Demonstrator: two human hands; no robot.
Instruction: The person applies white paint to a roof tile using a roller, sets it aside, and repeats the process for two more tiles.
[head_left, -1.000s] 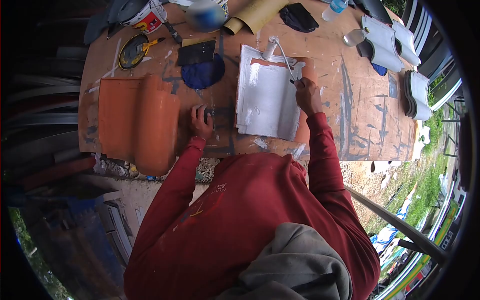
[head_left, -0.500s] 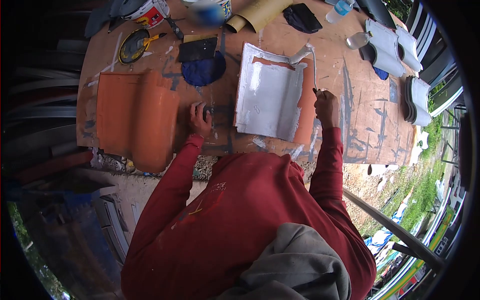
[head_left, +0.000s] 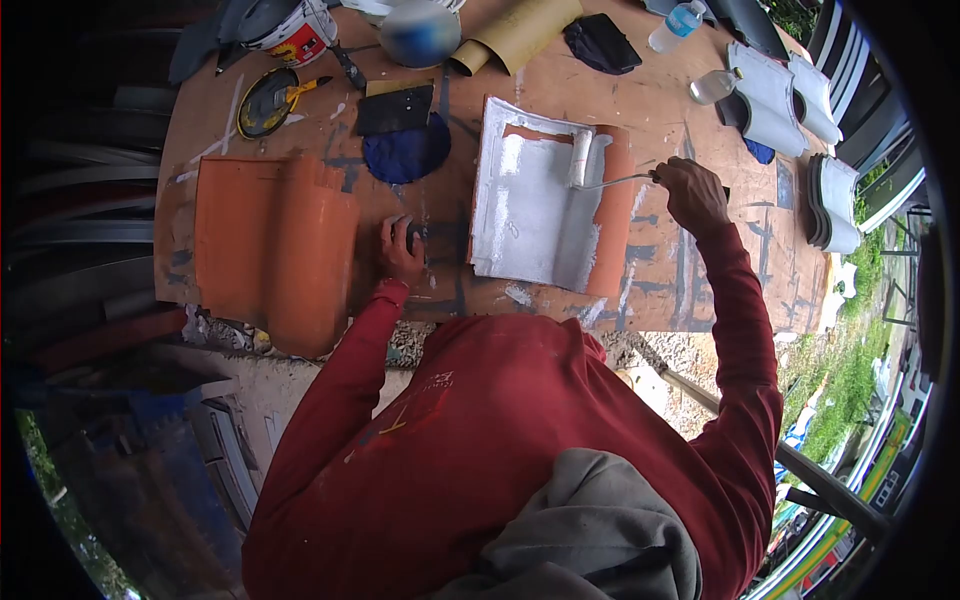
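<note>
My right hand (head_left: 697,195) grips the handle of a small paint roller (head_left: 581,160). The roller's white sleeve rests on the upper part of a curved roof tile (head_left: 530,215), and its wire frame reaches out to the right. White paint covers most of this tile; bare orange shows along its right side and in a strip near the top. At the front of the table, my left hand (head_left: 402,250) is curled round a small dark object, mostly hidden by the fingers. Left of that hand lies an unpainted orange roof tile (head_left: 250,235).
On the wooden table (head_left: 700,260) stand a paint bucket (head_left: 295,35) and a blurred container (head_left: 420,35). A lid with a brush (head_left: 268,103), a blue cloth pad (head_left: 405,150), bottles (head_left: 677,25) and grey tiles (head_left: 765,95) lie around the painted tile.
My right hand has moved up and to the right. The roller has swung from upright at the tile's top right corner to a sideways reach, its sleeve now lower on the tile. My left hand stays put.
</note>
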